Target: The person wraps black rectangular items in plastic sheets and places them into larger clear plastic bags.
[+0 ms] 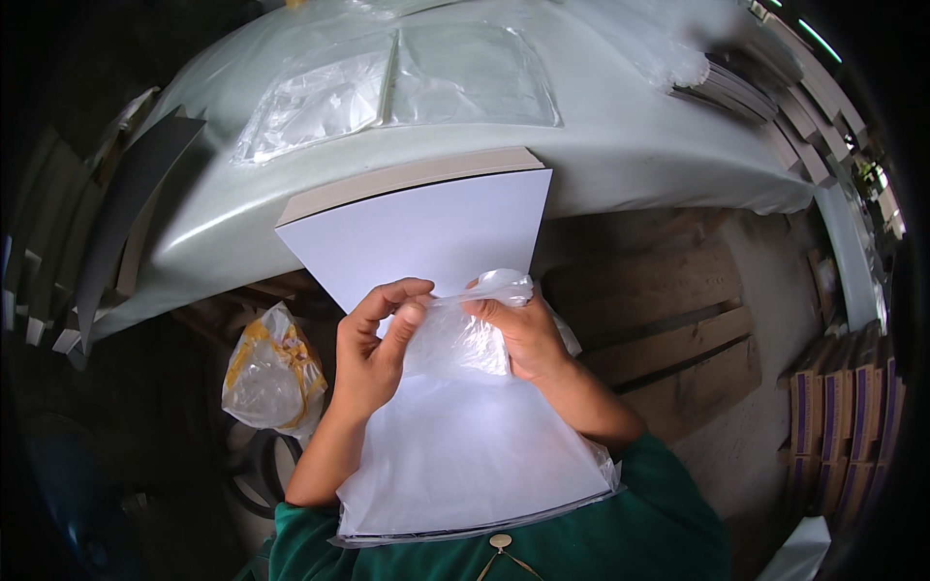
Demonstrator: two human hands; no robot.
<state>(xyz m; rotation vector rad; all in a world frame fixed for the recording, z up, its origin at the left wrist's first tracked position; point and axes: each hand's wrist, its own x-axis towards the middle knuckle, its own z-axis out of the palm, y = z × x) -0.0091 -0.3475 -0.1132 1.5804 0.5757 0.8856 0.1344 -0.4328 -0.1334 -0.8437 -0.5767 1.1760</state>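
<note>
A clear plastic bag (455,334) is gathered between my two hands over a white stack of sheets or board. My left hand (371,353) has thumb and curled fingers at the left end of its bunched edge, pinching the film. On the other side, my right hand (528,339) grips the crumpled film between thumb and fingers. The bag's lower part covers a white sheet (475,455) lying against my body. Beyond my hands, a thick white-faced stack (436,228) with a grey edge leans on the table's near edge.
Flat clear plastic bags (475,77) lie on the covered table (630,145). A crumpled yellow-and-clear bag (274,373) hangs or sits at left. Dark boards (136,223) stand far left, stacked boards (804,116) far right. Brown cartons (838,416) stand right; wooden slats (678,358) lie below.
</note>
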